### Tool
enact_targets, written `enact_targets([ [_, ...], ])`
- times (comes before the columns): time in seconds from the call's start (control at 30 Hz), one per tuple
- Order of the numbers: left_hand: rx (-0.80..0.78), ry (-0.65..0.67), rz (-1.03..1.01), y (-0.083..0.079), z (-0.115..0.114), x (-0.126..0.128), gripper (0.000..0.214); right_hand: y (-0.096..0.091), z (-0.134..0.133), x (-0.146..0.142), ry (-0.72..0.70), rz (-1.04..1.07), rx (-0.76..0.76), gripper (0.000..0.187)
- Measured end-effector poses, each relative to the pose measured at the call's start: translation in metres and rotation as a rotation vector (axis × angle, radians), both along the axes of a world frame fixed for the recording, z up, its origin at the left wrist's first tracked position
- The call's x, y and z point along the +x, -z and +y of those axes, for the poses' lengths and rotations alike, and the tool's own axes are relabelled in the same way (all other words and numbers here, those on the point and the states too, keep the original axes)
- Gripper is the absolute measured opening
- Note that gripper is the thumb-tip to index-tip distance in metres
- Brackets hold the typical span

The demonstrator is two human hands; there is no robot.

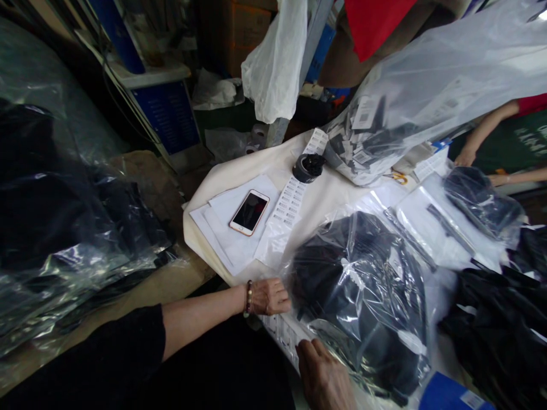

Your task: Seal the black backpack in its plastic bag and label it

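Both hands at the edge of a bagged black item

The clear plastic bag (359,285), with something black inside, lies on the cream-covered table (205,188), in front of the person and towards the right. The left hand (270,296), a beaded bracelet (248,300) at its wrist, is just beside the bag's left edge. Its fingers are curled; whether they pinch the plastic, I cannot tell. The right hand (325,373) is at the bag's near edge, bent at the fingers, and its grip cannot be made out either. Between the hands, printed paper (280,333) shows along the table's edge.

Beyond the left hand, a phone (250,212) rests on white sheets (217,233). Beside them runs a strip of barcode labels (288,202), with a round black holder (300,169) at its far part. Farther right sits a big translucent sack (384,131) with labels showing through. Black fabric (499,319) lies right of the bag, and across the table a co-worker's hand (465,156) is near another wrapped dark item (474,191).
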State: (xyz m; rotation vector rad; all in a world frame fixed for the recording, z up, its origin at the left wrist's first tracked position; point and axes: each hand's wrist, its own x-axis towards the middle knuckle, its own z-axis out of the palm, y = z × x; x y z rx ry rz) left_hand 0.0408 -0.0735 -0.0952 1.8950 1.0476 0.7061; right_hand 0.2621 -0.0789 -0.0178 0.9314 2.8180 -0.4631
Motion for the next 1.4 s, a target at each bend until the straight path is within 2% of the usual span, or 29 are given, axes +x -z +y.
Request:
enact_targets([
  [0.23, -0.034, 0.116, -0.082, -0.004, -0.002, 0.017, 0.037, 0.007, -0.007, 0.008, -0.013, -0.055, 0.003, 0.018],
  [0.37, 0.064, 0.169, -0.201, -0.006, 0.003, 0.031, 0.036, 0.008, -0.012, 0.012, -0.016, -0.058, 0.0, 0.017],
  [0.47, 0.143, 0.181, -0.266, -0.007, 0.011, 0.037, 0.035, 0.009, -0.017, 0.013, 0.041, -0.091, 0.008, 0.018],
  [0.63, 0.118, 0.271, -0.131, 0.001, 0.022, 0.037, 0.035, 0.012, -0.024, 0.018, 0.062, -0.075, -0.026, 0.019],
  [0.8, 0.405, 0.29, 0.0, 0.019, 0.025, 0.034, 0.035, 0.01, -0.028, 0.02, 0.114, -0.076, 0.002, 0.019],
  [0.93, 0.547, 0.302, 0.082, 0.029, 0.022, 0.031, 0.031, 0.008, -0.029, 0.021, 0.112, -0.055, -0.013, 0.018],
  [1.1, 0.723, 0.278, 0.197, 0.028, 0.014, 0.029, 0.027, 0.005, -0.028, 0.025, 0.119, -0.012, -0.01, 0.018],
  [1.23, 0.9, 0.189, 0.32, 0.024, 0.011, 0.03, 0.024, 0.004, -0.026, 0.023, 0.124, 0.032, 0.036, 0.021],
  [1.4, 0.87, 0.089, 0.357, 0.021, 0.011, 0.032, 0.017, 0.001, -0.02, 0.022, 0.122, 0.065, 0.072, 0.024],
])
